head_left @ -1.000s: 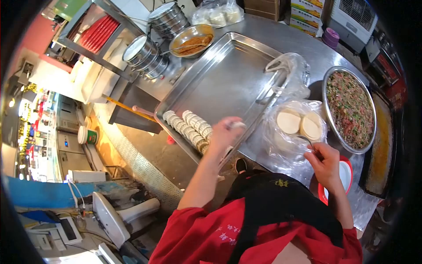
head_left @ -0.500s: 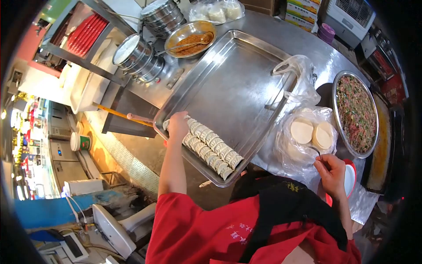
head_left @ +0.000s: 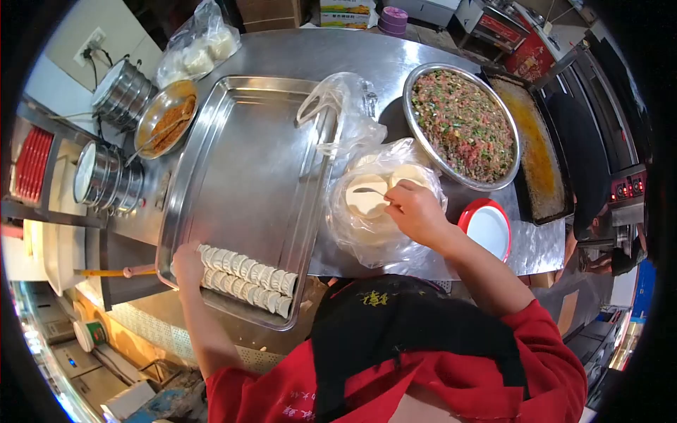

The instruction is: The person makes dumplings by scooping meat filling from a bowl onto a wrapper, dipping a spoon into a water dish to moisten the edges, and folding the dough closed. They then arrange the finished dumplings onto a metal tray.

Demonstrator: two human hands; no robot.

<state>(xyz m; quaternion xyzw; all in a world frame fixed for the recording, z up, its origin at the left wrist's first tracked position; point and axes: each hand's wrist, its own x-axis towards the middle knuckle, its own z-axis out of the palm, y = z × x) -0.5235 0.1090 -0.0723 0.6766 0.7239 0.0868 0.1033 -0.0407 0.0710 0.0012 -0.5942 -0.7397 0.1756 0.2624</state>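
Observation:
My right hand (head_left: 416, 211) grips the handle of a small metal spatula (head_left: 365, 189). Its blade lies over the round dough wrappers (head_left: 367, 203), which sit stacked in a clear plastic bag (head_left: 377, 247). At the lower left, my left hand (head_left: 188, 264) is at the left end of two rows of pleated dumplings (head_left: 247, 276), its fingers curled down. What those fingers hold, if anything, is hidden by the hand. The rows lie along the near edge of a large metal tray (head_left: 240, 158).
A steel bowl of meat-and-greens filling (head_left: 465, 127) stands right of the wrappers, beside a dark oily pan (head_left: 532, 148). A red-rimmed white dish (head_left: 488, 233) sits near the front edge. Left are a bowl of orange-brown seasoning (head_left: 159, 130) and stacked steel pots (head_left: 109, 176).
My view has swung to the right. My right hand has moved with the spatula from the bag's near side to above the wrappers. My left hand stays by the dumpling rows.

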